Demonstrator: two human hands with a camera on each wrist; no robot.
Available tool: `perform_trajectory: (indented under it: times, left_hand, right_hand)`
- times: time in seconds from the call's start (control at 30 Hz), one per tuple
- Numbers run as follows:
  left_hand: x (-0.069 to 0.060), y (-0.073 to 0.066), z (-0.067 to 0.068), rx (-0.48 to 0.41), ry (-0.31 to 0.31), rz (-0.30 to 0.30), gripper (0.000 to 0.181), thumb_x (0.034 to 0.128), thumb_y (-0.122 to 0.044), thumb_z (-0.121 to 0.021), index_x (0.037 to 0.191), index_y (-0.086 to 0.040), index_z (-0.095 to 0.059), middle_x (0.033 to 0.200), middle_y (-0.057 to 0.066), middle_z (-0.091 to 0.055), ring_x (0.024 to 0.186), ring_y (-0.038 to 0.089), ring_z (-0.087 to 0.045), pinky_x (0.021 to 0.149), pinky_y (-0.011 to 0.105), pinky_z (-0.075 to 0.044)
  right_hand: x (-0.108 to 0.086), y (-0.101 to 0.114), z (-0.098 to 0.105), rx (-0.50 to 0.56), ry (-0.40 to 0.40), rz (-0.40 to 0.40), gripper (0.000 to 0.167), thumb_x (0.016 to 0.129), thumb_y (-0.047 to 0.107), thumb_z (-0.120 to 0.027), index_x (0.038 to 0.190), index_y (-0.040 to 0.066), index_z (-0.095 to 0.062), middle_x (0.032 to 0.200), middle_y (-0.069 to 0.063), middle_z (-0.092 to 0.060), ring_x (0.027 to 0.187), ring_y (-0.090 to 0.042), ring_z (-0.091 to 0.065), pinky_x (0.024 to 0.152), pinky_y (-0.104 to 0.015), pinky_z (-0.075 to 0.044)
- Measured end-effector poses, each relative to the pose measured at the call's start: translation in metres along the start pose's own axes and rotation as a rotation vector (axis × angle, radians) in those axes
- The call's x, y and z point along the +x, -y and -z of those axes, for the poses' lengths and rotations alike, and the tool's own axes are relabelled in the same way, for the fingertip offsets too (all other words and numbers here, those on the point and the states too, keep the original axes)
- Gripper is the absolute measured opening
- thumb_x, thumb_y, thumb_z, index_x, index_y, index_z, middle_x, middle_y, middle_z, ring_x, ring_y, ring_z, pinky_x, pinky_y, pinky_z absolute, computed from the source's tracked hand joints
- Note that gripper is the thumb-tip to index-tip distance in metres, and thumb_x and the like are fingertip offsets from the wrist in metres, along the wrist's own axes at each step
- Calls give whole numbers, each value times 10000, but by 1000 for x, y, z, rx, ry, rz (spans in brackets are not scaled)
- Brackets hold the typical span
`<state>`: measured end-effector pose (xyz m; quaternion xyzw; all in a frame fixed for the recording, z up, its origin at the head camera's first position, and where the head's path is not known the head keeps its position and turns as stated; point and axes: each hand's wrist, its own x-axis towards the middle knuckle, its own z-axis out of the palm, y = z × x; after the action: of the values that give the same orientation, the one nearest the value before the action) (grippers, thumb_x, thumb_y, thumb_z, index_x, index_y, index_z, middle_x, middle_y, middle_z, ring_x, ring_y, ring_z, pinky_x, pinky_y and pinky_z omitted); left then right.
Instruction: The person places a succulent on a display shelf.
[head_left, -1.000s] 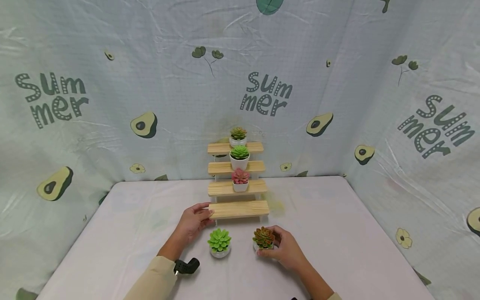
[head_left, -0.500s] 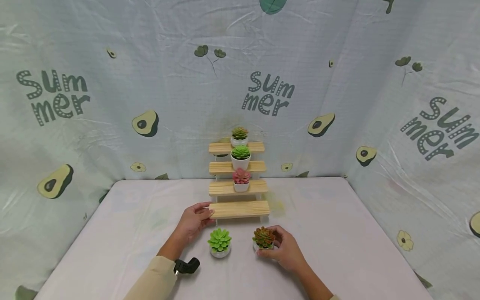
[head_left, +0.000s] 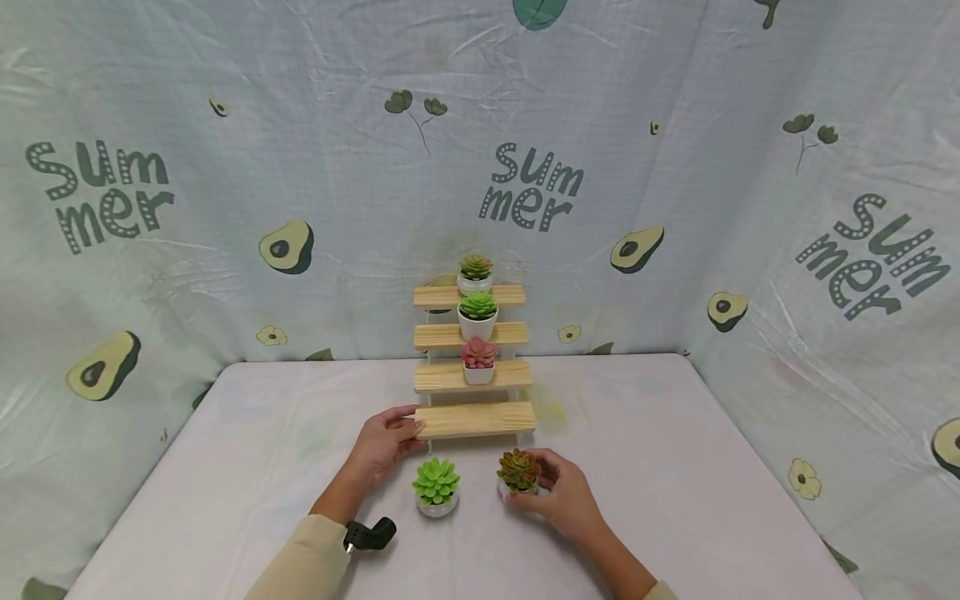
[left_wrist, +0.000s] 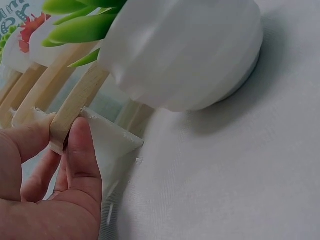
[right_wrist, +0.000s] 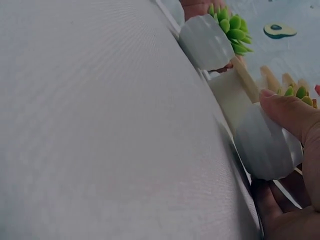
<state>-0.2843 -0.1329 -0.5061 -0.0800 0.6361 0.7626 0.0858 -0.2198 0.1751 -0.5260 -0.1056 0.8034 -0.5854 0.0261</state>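
Observation:
My left hand (head_left: 381, 446) pinches the left end of the lowest wooden step (head_left: 476, 420) of a tiered plant stand, thumb on one face and fingers behind, as the left wrist view shows. With my right hand (head_left: 566, 497) I hold a small white ribbed pot (right_wrist: 267, 145) bearing a reddish-brown succulent (head_left: 518, 470), in front of the stand's right part. Thumb and fingers lie on opposite sides of that pot. Between my hands a bright green succulent (head_left: 436, 481) stands in its white pot (left_wrist: 185, 55) on the table. The lowest step carries no plant.
Higher steps hold a pink succulent (head_left: 478, 354), a green succulent (head_left: 477, 306) and an olive-green succulent (head_left: 476, 267), each in a white pot. A pale cloth covers the table (head_left: 660, 467). Behind it hangs a printed curtain (head_left: 360, 208).
My right hand has shifted slightly left with the reddish-brown succulent. The left hand keeps its pinch on the step, and the green succulent has stayed put. The head view has shifted a little.

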Motion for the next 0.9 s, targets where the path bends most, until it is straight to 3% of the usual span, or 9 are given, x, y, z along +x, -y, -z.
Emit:
perform_trajectory:
  times: [0.23,0.53,0.73,0.9]
  left_hand:
    - [0,-1,0,17,2,-2,429,1003,-3,-623,1418,46,-524,1022,69,-650,845,130,-677,757,256,-613]
    - [-1,-3,-3,19,3,16,456,1002,-11,-629,1434,57,-503,1048,82,-648,856,128,-664,757,238,-604]
    - [0,-1,-1,3,-1,13,459,995,-18,-642,1428,54,-510,1035,74,-656,851,133,-669,751,241,-604]
    - [1,0,1,7,-13,19,442,996,-21,-643,1419,40,-528,1026,70,-668,843,137,-675,750,251,-607]
  right_hand:
    - [6,8,-6,23,-20,5,663,702,201,-962,1280,99,-654,1252,-91,-692,1184,-245,-666,962,-214,-563]
    - [14,19,-13,38,-9,78,623,725,179,-949,1269,85,-661,1228,-97,-702,1117,-121,-679,963,-236,-572]
    - [21,28,-18,15,37,85,638,730,229,-948,1297,131,-671,1267,-67,-687,1164,-192,-680,986,-233,-561]
    - [26,35,-22,35,51,103,661,741,241,-942,1318,92,-656,1286,-96,-682,1188,-250,-678,1001,-280,-565]
